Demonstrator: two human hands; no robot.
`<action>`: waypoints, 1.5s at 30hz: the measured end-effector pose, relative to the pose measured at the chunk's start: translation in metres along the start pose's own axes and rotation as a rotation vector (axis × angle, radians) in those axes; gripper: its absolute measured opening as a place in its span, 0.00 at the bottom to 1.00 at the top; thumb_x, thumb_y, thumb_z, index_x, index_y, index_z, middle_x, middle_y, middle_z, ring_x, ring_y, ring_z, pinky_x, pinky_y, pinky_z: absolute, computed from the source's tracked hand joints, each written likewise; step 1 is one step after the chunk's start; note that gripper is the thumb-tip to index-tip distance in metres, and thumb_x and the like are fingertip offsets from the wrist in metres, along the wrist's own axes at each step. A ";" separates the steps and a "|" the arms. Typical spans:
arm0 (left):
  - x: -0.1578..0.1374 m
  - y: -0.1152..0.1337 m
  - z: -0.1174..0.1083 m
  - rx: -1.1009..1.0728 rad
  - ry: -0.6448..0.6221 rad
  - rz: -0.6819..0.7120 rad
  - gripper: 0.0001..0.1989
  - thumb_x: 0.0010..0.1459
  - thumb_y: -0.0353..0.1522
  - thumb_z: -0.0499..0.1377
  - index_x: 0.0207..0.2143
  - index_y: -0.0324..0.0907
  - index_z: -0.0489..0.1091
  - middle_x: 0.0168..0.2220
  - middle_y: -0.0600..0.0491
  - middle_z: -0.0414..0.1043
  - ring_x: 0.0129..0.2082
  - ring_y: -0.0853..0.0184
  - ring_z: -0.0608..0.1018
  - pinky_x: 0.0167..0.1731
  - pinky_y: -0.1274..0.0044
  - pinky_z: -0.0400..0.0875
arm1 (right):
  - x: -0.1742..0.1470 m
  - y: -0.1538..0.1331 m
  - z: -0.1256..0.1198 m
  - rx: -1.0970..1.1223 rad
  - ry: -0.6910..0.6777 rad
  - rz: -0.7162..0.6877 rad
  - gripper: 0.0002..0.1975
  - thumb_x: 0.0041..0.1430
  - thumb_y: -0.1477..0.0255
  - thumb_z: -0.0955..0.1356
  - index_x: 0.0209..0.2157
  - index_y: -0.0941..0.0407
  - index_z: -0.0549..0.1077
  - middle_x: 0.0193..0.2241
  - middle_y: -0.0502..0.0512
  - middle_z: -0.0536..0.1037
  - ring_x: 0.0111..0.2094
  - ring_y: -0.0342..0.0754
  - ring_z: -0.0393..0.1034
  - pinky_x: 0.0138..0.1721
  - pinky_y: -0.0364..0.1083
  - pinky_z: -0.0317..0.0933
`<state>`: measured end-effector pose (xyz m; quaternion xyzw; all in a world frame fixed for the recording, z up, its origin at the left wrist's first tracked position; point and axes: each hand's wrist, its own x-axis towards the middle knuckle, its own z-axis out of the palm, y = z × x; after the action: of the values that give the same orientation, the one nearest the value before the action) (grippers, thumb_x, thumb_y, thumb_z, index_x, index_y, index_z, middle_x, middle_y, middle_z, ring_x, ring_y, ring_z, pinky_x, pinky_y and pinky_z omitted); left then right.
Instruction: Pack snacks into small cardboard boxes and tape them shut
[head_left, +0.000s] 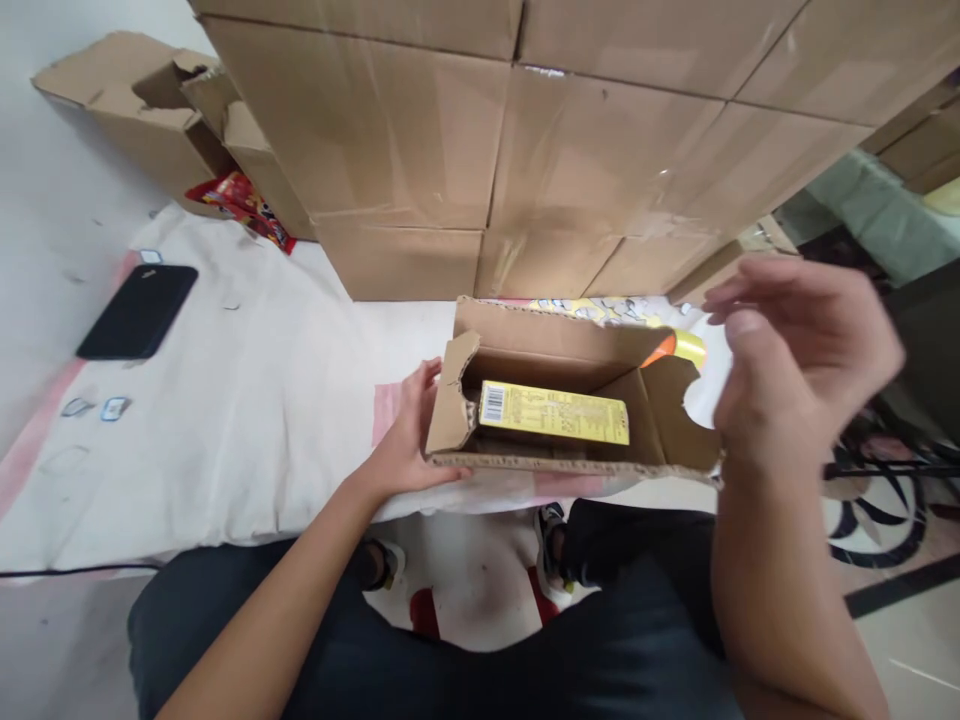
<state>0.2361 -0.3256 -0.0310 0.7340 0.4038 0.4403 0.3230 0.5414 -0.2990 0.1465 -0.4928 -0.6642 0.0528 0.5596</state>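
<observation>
An open cardboard box [540, 462] with torn-edged flaps stands at the near edge of the white-covered surface. Inside it lies a yellow printed carton [555, 412] with a barcode at its left end. My left hand [405, 440] grips the left end of the box, thumb along the near side and fingers on the far side. Above the right end of the box, my right hand [810, 350] is raised with loosely bent fingers and nothing visible in it. Just beyond that end shows a yellow and orange round item [688, 347], partly hidden by the box.
A tall stack of taped cardboard boxes [405, 130] rises behind. At the left lie a black phone [139, 312], a red snack packet [244, 205] and an opened cardboard box [142, 130]. Small clear plastic bits [114, 408] rest on the white cloth [225, 430].
</observation>
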 end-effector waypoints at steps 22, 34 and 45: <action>0.003 0.069 0.023 -0.038 0.385 0.115 0.18 0.66 0.36 0.54 0.57 0.55 0.71 0.68 0.55 0.61 0.70 0.51 0.59 0.67 0.55 0.59 | -0.082 0.069 -0.007 0.420 -0.550 0.427 0.39 0.62 0.49 0.63 0.70 0.45 0.48 0.69 0.58 0.59 0.68 0.56 0.58 0.63 0.59 0.60; -0.003 0.073 0.018 0.315 0.376 0.344 0.11 0.63 0.27 0.52 0.37 0.47 0.74 0.38 0.52 0.82 0.46 0.57 0.82 0.59 0.53 0.60 | -0.077 0.063 -0.012 0.272 -0.456 0.222 0.37 0.67 0.48 0.56 0.72 0.39 0.38 0.70 0.53 0.58 0.70 0.54 0.53 0.64 0.62 0.58; -0.007 0.070 0.013 0.509 0.382 0.411 0.14 0.62 0.30 0.55 0.48 0.51 0.76 0.44 0.50 0.82 0.53 0.52 0.75 0.51 0.56 0.65 | -0.067 0.064 -0.017 0.061 -0.465 -0.049 0.21 0.71 0.59 0.57 0.50 0.46 0.79 0.52 0.58 0.72 0.60 0.57 0.64 0.63 0.63 0.58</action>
<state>0.2673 -0.3660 0.0188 0.7611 0.3976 0.5104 -0.0458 0.5855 -0.3226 0.0669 -0.4339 -0.7852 0.1712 0.4073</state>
